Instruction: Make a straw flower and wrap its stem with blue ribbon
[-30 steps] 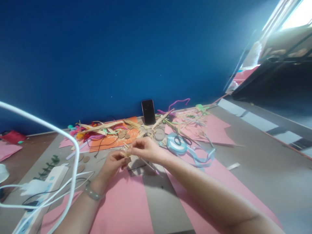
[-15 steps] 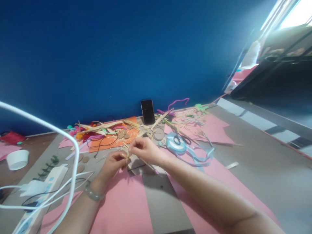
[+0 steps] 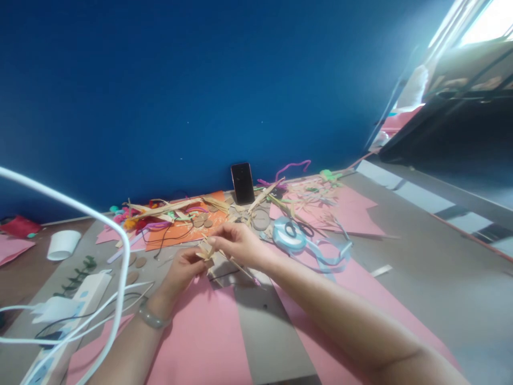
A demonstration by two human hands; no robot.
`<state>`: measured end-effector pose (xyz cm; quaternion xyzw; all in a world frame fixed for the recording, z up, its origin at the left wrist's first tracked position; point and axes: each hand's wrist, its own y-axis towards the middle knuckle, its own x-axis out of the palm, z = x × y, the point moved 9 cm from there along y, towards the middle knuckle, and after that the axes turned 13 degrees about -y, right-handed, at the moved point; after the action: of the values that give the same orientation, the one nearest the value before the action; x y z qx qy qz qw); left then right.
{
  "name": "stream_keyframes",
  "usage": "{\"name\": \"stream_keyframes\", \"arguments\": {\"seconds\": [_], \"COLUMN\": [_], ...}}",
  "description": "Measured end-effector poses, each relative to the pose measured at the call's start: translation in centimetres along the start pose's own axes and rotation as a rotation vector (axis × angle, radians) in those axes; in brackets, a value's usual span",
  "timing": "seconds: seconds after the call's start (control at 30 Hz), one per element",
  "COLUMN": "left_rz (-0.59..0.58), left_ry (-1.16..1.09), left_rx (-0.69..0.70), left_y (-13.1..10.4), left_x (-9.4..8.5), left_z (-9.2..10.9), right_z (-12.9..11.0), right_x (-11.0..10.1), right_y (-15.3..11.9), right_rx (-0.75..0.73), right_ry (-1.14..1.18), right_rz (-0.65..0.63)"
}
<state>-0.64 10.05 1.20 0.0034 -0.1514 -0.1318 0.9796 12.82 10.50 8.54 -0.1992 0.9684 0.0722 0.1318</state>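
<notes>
A deep blue wall (image 3: 168,96) is seen at the far side; a bright window (image 3: 484,24) is seen upper right; a grey floor (image 3: 433,289) is spread below.

Deep blue wall (image 3: 180,80) fills the upper frame; pink paper sheets (image 3: 200,342) lie at the bottom, orange paper (image 3: 188,230) mid-left, pale blue ribbon (image 3: 292,238) centre-right, black phone (image 3: 242,183) centre.

Matt pink paper sheets (image 3: 200,342); seemingly dry, fibrous straw strips (image 3: 206,250).

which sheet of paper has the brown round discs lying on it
The orange sheet, left of the upright phone. The pink sheets nearer the hands carry no discs.
</notes>
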Motion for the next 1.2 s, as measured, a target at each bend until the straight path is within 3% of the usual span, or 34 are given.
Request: {"name": "stream_keyframes", "arguments": {"seconds": [0.1, 0.2, 0.3, 0.37, 0.57, 0.73, 0.83, 0.97, 1.1, 1.2], "left_rz": [0.027, 0.070, 0.093, 0.102, 0.078, 0.014, 0.012, 0.027, 0.034, 0.036], "left_ry": [0.008, -0.017, -0.039, -0.042, -0.014, -0.045, -0.110, -0.259, -0.379, -0.416], "left_rx": [0.000, -0.016, -0.013, -0.017, -0.008, -0.044, -0.049, -0.060, -0.048, -0.040], "left_y": [0.1, 0.1, 0.2, 0.2, 0.1, 0.2, 0.3, 0.5, 0.7, 0.8], "left_x": [-0.5, -0.8, -0.8, -0.7, -1.2, -0.9, -0.7, -0.5, -0.4, -0.6], "left_z": [-0.1, -0.1, 0.3, 0.5, 0.5, 0.1, 0.4, 0.8, 1.0, 0.9], "right_z": [-0.6, -1.1, 0.1, 1.1, 2.5, 3.4, 3.0, 0.9, -2.6, -4.6], "right_x": [-1.7, -3.4, -3.7, -3.5, -3.0, -3.2, -3.8, -4.9, -6.0, -6.0], "right_y": [0.1, 0.0, -0.3, -0.6, -0.7, -0.3, 0.0, -0.1, -0.9, -1.5], "right_rx": [-0.004, 0.038, 0.160, 0.218, 0.266, 0.300, 0.292, 0.223, 0.076, -0.037], "right_ry": [-0.217, -0.811, -1.324, -1.448, -1.459, -1.480, -1.476, -1.387, -1.036, -0.698], "right_rz": [0.065, 0.096, -0.059, -0.162, -0.202, -0.170, -0.089, 0.064, 0.184, 0.117]}}
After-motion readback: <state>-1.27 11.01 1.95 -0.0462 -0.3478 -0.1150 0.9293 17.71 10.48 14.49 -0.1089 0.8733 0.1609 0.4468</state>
